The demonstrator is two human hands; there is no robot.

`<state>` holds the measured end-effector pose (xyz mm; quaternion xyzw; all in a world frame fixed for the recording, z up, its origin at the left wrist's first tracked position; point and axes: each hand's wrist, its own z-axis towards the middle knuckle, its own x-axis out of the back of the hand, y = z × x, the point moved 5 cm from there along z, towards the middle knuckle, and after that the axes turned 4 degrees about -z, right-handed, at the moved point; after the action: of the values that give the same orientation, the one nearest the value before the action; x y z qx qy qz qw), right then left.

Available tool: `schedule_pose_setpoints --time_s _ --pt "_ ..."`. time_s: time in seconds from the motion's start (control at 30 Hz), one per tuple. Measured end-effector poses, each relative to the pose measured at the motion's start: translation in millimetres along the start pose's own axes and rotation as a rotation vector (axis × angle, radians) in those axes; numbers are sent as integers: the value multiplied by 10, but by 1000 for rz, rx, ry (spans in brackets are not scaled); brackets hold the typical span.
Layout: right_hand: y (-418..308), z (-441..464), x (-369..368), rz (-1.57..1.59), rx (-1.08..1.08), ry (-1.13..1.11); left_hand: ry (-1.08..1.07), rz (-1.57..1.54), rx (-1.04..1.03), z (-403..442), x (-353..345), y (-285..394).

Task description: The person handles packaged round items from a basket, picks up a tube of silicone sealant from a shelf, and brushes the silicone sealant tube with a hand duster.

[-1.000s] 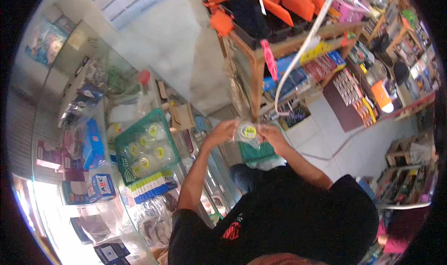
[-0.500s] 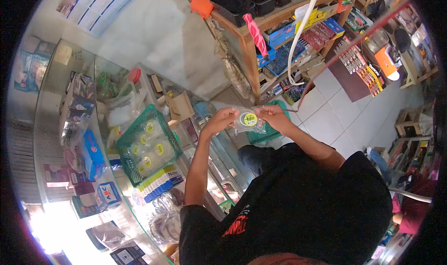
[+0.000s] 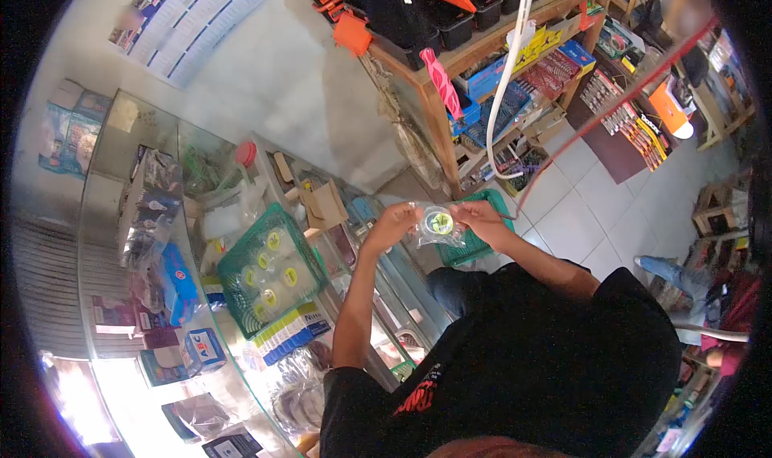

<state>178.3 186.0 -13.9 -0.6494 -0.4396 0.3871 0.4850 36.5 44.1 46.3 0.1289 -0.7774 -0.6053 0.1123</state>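
Note:
A clear plastic packet [image 3: 438,225] holding a round item with a yellow-green label is stretched between my two hands, in front of my body. My left hand [image 3: 394,226] pinches its left edge. At the opposite edge, my right hand [image 3: 482,222] grips the plastic between thumb and fingers. Behind and just below the packet is a green plastic basket [image 3: 474,254], partly hidden by my right hand and forearm. Another green basket [image 3: 233,289] rests on the glass counter to the left, with several similar packets [image 3: 269,265] inside.
The glass counter [image 3: 241,402] carries a blue ABC box [image 3: 203,351] and yellow-blue Nitto boxes [image 3: 293,332]. A wooden shelf [image 3: 433,128] with bins stands ahead. A white cable [image 3: 503,88] hangs at the front, with a red one [image 3: 595,120] beside it. Someone's leg [image 3: 679,277] shows at right.
The view has shifted slightly, so the surroundings sit lower and further right. Both hands still hold the packet, whose label now shows at a different angle.

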Motion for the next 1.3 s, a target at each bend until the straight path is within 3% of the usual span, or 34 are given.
schedule_pose_setpoints --time_s 0.3,0.33,0.43,0.53,0.67,0.77,0.9,1.07,1.17,1.3 --pt "-22 -2 53 18 37 38 64 15 28 44 26 -30" --pt "9 -3 46 6 -51 52 52 9 28 44 43 -55" --pt "-53 -27 -16 285 -99 33 137 83 -184 78 127 -55" --pt "-218 50 -115 351 -76 -21 207 -456 4 94 104 -117" --pt "-600 221 -328 528 4 78 61 -659 -169 86 63 -8" --pt "-774 285 -508 525 14 10 305 -631 -202 81 100 -70" --pt "-725 360 -586 289 25 -21 265 -803 -128 120 312 -239" --pt "-884 454 -239 246 -70 -35 272 -992 -176 89 319 -126" --pt "-905 704 179 572 28 153 250 -894 -232 74 325 -51" --pt "-1463 864 543 771 87 200 256 -878 -183 76 329 -39"
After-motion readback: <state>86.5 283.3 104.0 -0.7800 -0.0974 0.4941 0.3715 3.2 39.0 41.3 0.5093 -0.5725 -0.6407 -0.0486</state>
